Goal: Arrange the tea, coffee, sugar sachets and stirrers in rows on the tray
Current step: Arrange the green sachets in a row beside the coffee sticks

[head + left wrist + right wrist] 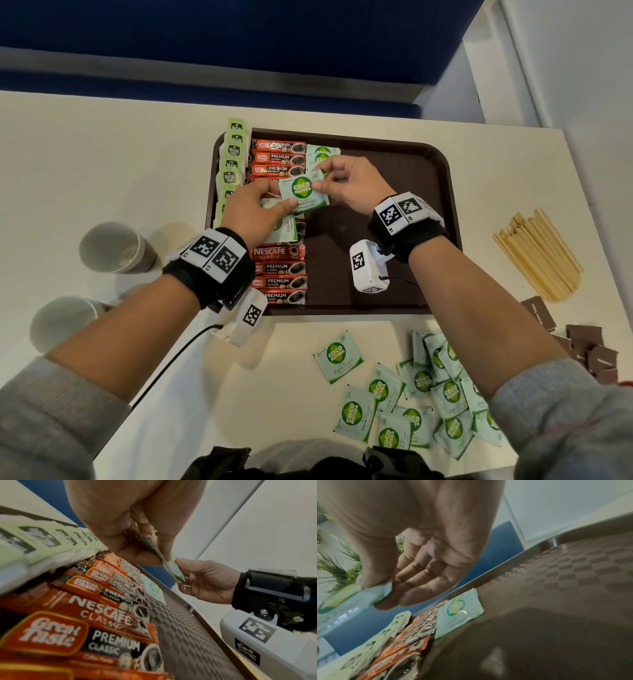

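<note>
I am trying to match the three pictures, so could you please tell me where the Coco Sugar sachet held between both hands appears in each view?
Head: held sachet at centre, above the tray, between left hand and right hand.
Left wrist: seen edge-on at centre, between both hands.
Right wrist: blurred at the left edge, under the thumb.
Shared landmark: the sugar sachets lying at the tray's far end.

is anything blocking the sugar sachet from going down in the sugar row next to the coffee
Nothing visible does. The sugar sachet, pinched by the left hand and right hand, hangs above the tray; bare tray floor lies just below the placed sugar sachets.
</note>
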`<state>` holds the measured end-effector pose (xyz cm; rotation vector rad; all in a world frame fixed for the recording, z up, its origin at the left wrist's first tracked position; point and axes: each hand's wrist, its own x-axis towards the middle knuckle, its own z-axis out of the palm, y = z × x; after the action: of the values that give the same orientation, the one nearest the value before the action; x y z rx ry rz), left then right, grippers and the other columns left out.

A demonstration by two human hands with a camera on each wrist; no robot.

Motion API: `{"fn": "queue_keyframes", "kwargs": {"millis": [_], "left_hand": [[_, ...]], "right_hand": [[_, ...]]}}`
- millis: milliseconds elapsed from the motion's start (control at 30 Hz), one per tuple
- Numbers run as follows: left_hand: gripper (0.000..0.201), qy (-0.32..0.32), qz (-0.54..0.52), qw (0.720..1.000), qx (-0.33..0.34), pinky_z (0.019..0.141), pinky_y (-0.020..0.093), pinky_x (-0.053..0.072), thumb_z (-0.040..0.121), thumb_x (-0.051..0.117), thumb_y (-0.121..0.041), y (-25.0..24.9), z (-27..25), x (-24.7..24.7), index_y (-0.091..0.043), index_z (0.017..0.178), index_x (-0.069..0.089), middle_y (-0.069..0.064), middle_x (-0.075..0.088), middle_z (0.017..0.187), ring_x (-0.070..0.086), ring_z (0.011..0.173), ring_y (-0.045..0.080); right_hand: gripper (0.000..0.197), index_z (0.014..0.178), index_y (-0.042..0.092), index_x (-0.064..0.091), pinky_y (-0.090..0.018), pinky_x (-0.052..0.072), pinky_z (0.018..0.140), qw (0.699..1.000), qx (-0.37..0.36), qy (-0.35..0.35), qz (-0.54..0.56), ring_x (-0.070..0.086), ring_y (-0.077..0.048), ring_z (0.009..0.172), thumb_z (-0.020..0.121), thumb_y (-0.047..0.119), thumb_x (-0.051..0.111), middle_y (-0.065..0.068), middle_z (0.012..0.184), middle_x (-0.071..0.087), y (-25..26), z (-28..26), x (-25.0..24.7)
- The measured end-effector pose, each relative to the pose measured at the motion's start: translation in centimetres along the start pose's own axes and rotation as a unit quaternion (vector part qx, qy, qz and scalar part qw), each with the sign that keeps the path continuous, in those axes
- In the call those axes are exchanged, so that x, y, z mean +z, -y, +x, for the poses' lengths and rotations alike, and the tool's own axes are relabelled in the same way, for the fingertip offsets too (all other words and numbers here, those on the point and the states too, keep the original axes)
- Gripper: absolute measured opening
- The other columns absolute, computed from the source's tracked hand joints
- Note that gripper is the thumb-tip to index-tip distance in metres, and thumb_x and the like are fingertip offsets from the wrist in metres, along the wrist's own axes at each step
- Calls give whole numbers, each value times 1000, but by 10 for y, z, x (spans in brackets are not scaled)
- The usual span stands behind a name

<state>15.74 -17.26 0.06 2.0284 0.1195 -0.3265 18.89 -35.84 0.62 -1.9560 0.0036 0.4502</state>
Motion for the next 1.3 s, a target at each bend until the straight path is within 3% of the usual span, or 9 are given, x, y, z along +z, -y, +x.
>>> {"fn": "queue_keyframes", "kwargs": {"millis": [133, 233, 367, 533, 700, 833, 1033, 1300], "left_hand": [[13, -7, 1, 1000, -8, 86, 36, 53, 83, 71, -23, 2, 1, 0, -24, 94, 64, -1, 65, 99, 64, 93, 20], [18, -16, 0, 1000, -21, 93, 36, 51, 85, 70, -22, 5, 2, -3, -25, 102, 64, -4, 63, 104, 63, 102, 18], [19, -16, -13, 999, -28, 93, 42, 51, 84, 71, -22, 8, 4, -5, -24, 101, 64, 0, 65, 109, 63, 103, 20], [18, -18, -7, 999, -35, 94, 41, 51, 84, 70, -24, 9, 6, -4, -25, 101, 63, -1, 64, 109, 62, 104, 20], [21, -21, 7, 999, -33, 95, 38, 50, 84, 70, -25, 9, 6, -3, -21, 104, 64, -2, 62, 107, 62, 104, 19], [19, -15, 6, 999, -38, 95, 40, 50, 84, 70, -25, 9, 6, -3, -23, 101, 62, 1, 64, 114, 62, 106, 19], [16, -10, 7, 999, -47, 94, 41, 50, 84, 70, -26, 6, 5, -4, -26, 97, 62, 1, 65, 113, 62, 105, 19], [15, -5, -1, 999, -52, 92, 39, 52, 84, 70, -25, 3, 2, -5, -25, 97, 62, -1, 64, 109, 63, 102, 18]], "right_hand": [[8, 84, 12, 62, -33, 59, 72, 999, 17, -44, 27, 68, -25, 87, 83, 7, 69, -15, 93, 67, -10, 0, -6], [17, 99, 1, 65, -26, 59, 68, 993, 36, -110, -3, 68, -26, 86, 84, 7, 68, -19, 96, 68, -19, 3, -12], [19, 104, 0, 65, -21, 58, 66, 987, 79, -133, -45, 69, -27, 89, 86, 7, 65, -21, 99, 68, -30, 8, -14], [18, 104, 3, 67, -31, 58, 77, 982, 112, -142, -61, 70, -25, 84, 86, 8, 66, -18, 95, 69, -37, 13, -9], [17, 98, 4, 67, -30, 59, 75, 975, 135, -169, -52, 71, -23, 81, 82, 8, 71, -8, 81, 68, -38, 17, -7], [14, 89, 10, 65, -36, 59, 76, 972, 130, -184, -73, 71, -22, 77, 78, 9, 75, 1, 68, 62, -38, 21, -6], [16, 83, 14, 61, -39, 59, 77, 969, 128, -192, -87, 70, -22, 78, 78, 10, 75, 2, 64, 60, -39, 22, -6], [19, 90, 13, 62, -39, 57, 80, 969, 127, -192, -93, 70, -22, 79, 77, 13, 76, 1, 67, 62, -40, 20, -5]]}}
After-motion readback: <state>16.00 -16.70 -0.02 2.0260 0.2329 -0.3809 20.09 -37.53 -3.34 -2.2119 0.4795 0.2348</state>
